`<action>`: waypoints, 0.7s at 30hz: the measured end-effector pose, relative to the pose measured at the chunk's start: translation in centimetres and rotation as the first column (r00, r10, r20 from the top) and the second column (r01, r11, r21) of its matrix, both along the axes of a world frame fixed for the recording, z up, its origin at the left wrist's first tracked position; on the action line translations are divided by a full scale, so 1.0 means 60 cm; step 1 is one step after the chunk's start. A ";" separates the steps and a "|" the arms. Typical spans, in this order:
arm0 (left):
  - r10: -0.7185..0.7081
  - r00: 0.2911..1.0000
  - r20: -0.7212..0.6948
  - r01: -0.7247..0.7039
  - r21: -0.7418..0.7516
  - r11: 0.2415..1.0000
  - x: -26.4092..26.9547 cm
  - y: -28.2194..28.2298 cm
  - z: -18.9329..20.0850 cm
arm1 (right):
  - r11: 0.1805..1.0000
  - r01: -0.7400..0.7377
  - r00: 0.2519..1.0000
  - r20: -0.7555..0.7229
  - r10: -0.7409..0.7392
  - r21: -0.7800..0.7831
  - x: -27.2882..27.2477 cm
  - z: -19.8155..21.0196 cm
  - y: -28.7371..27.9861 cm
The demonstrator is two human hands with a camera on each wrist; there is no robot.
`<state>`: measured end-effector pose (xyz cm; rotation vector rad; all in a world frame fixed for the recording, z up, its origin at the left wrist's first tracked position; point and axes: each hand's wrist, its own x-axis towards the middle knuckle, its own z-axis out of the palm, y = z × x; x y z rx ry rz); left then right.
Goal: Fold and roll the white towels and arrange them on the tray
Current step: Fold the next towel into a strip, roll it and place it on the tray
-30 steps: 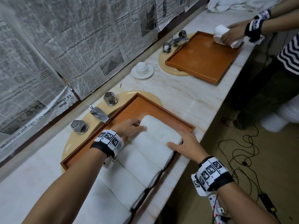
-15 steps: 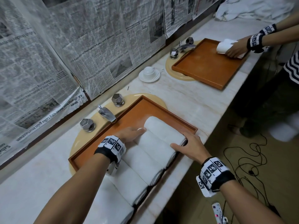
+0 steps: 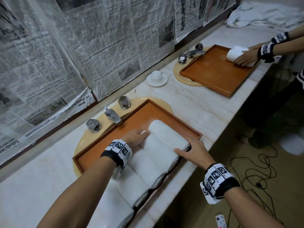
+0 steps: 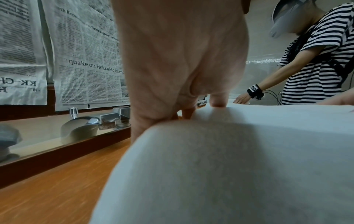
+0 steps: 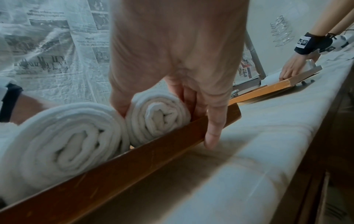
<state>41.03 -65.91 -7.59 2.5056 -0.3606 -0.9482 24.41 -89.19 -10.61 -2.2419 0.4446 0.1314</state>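
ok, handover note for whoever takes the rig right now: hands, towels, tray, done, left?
Left hand: on the far end of the last rolled towel, thumb on top, fingers round its end.
Right hand: at that roll's near end, thumb between it and the next roll, fingers between roll and tray wall, one finger over the rim onto the counter.
Tray: rolls lie side by side along its near edge; bare strip toward the faucet.
Done: this row is rolled and placed.
Left: seat the last roll. Loose white cloth lies at the counter's far end; whether it is yours is unclear.
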 end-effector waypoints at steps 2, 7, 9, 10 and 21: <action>0.001 0.999 0.036 -0.002 0.010 1.000 -0.006 -0.002 0.000 | 1.000 -0.004 1.000 -0.014 0.004 0.002 -0.001 0.001 -0.001; -0.012 0.987 0.161 0.015 -0.017 1.000 -0.021 0.000 -0.001 | 1.000 -0.025 0.999 -0.044 0.024 -0.015 -0.010 -0.001 -0.001; -0.012 0.977 0.214 0.025 -0.056 0.998 -0.030 0.005 0.005 | 0.997 -0.032 0.999 -0.032 0.029 -0.077 -0.015 -0.001 0.001; -0.022 0.971 0.236 0.039 -0.068 0.997 -0.035 0.009 0.009 | 0.992 -0.036 0.999 -0.020 0.034 -0.124 -0.019 0.007 0.005; 0.047 0.933 0.357 0.011 -0.157 0.988 -0.111 0.114 0.062 | 0.926 -0.122 0.979 0.112 0.172 -0.357 -0.055 0.090 0.094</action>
